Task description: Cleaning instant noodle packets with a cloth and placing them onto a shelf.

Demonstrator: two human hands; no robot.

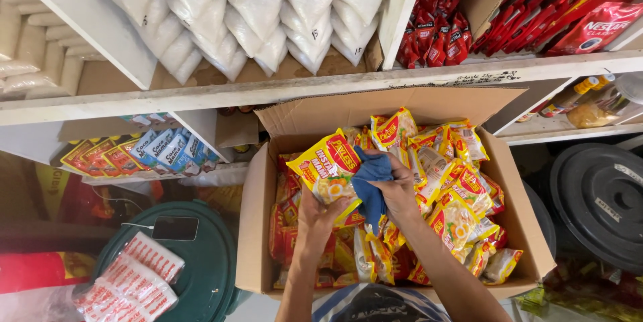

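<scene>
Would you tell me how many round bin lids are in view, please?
2. A green lid sits lower left beside the cardboard box, with a phone lying on it; a black lid sits at the right edge. Others may be hidden outside the frame.

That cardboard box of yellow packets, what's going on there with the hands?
A person stands over an open cardboard box full of yellow instant-noodle packets. The left hand holds one yellow packet up from below, and the right hand presses a blue cloth against its side. The box sits below white shelves stocked with white bags and red sachets. A green bin lid lies to its left.
</scene>
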